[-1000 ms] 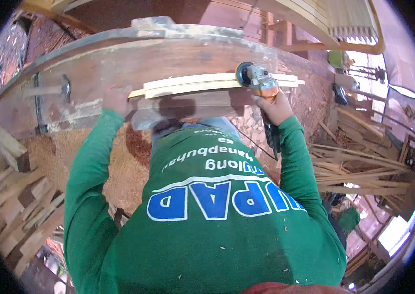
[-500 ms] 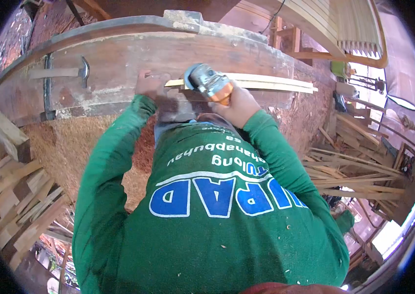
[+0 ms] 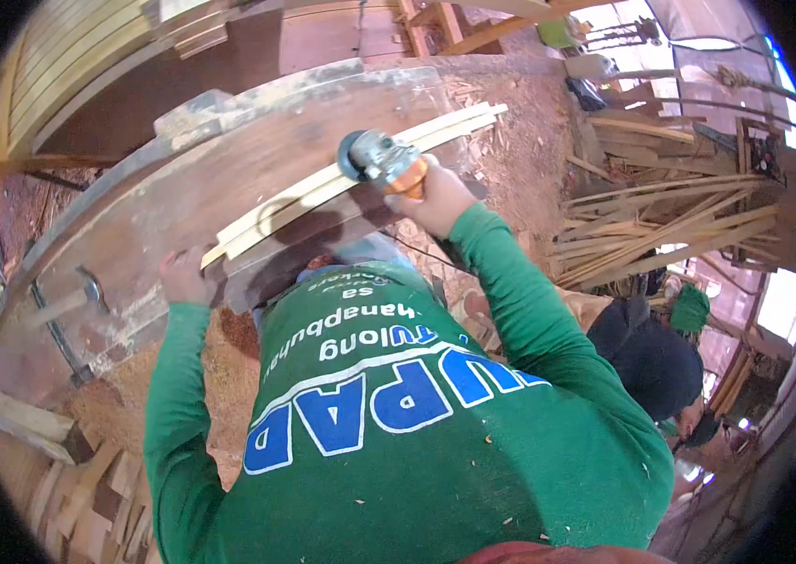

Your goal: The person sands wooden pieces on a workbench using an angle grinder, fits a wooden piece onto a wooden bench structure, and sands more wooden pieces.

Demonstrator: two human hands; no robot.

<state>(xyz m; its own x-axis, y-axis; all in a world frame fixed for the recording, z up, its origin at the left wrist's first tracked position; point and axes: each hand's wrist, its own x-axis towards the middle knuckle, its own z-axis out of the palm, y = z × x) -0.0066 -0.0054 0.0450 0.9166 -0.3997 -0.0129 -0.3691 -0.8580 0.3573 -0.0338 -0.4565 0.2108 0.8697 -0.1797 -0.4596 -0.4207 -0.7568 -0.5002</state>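
My right hand [image 3: 437, 199] is wrapped around an angle grinder [image 3: 386, 162] with an orange body, a metal head and a round disc. The disc hangs at or just above some pale wooden strips [image 3: 299, 199]; contact cannot be made out. These narrow strips lie side by side across the workbench [image 3: 219, 183], slanting up to the right. At their lower left end my left hand [image 3: 187, 275] is closed on the tip of a strip, its fingers partly blurred. A hammer [image 3: 78, 299] lies on the bench to the left of that hand.
Piled wood strips [image 3: 670, 230] fill the right side. Another person [image 3: 647, 357] in dark clothing is bent down at my right. Wood blocks [image 3: 97, 498] are stacked at lower left, below a thick beam [image 3: 26, 418]. Slatted wooden panels [image 3: 78, 70] stand beyond the bench.
My view has turned, so the bench and strips now slant. The grinder has moved along the strips, farther from my left hand. Another person has come into view at right.
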